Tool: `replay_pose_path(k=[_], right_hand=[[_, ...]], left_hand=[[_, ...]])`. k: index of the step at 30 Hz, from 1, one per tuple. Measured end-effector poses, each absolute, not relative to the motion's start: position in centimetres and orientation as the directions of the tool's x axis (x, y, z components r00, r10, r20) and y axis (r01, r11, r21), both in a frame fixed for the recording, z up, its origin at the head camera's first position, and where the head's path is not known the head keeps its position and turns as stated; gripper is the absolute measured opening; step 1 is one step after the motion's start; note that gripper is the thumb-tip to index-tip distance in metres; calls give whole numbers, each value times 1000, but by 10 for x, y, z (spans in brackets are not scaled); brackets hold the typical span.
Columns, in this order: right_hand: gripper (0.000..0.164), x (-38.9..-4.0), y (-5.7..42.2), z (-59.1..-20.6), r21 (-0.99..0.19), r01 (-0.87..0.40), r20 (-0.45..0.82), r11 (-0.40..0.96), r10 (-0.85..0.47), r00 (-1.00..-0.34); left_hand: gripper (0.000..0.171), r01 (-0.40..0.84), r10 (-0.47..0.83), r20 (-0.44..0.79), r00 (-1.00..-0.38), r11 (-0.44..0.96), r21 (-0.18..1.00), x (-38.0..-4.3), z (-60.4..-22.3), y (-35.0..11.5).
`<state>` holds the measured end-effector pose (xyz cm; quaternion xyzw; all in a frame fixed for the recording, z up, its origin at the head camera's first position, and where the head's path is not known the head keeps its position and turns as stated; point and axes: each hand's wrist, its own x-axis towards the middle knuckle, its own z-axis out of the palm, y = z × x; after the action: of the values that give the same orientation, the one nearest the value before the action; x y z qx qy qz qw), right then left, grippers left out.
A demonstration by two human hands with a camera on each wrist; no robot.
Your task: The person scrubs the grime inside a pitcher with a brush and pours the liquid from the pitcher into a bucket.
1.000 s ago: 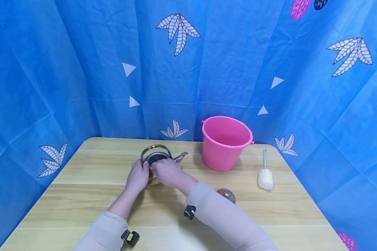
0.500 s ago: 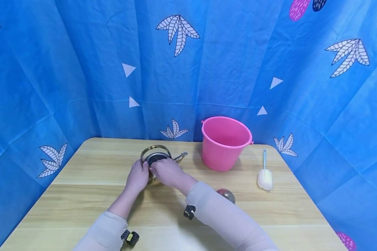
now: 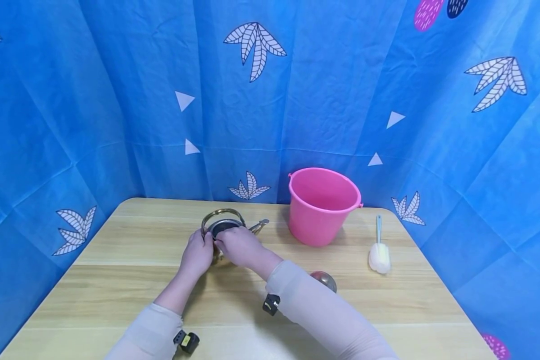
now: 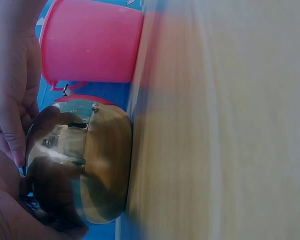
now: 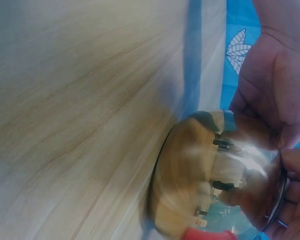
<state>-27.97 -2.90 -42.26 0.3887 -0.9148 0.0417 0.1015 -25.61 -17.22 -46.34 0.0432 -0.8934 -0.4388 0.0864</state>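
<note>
A shiny gold-coloured kettle (image 3: 219,257) stands lidless on the wooden table, its arched handle (image 3: 222,211) raised and its spout toward the right. On the left side, my left hand (image 3: 197,254) grips the kettle near the handle's base. My right hand (image 3: 240,246) holds the near rim, its fingers reaching inside the opening and its thumb outside. Both hands meet at the rim in the left wrist view, above the kettle's round body (image 4: 85,165). The right wrist view shows some fingers behind the rim. The inside of the kettle is mostly hidden.
A pink bucket (image 3: 317,227) stands at the back, right of the kettle. Farther right lies a white sponge brush (image 3: 380,257) with a pale blue handle. A domed metal piece (image 3: 325,281) sits partly behind the right sleeve. Blue curtains (image 3: 162,125) border the table (image 3: 130,280).
</note>
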Motion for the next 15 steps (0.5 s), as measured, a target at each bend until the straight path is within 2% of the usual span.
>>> replay_pose_path(k=[15], right_hand=[[17, -282, -29, -421, -22, -734, 240, 679, -709, -663]], left_hand=[[49, 6, -149, 124, -981, 615, 789, -255, -463, -172]])
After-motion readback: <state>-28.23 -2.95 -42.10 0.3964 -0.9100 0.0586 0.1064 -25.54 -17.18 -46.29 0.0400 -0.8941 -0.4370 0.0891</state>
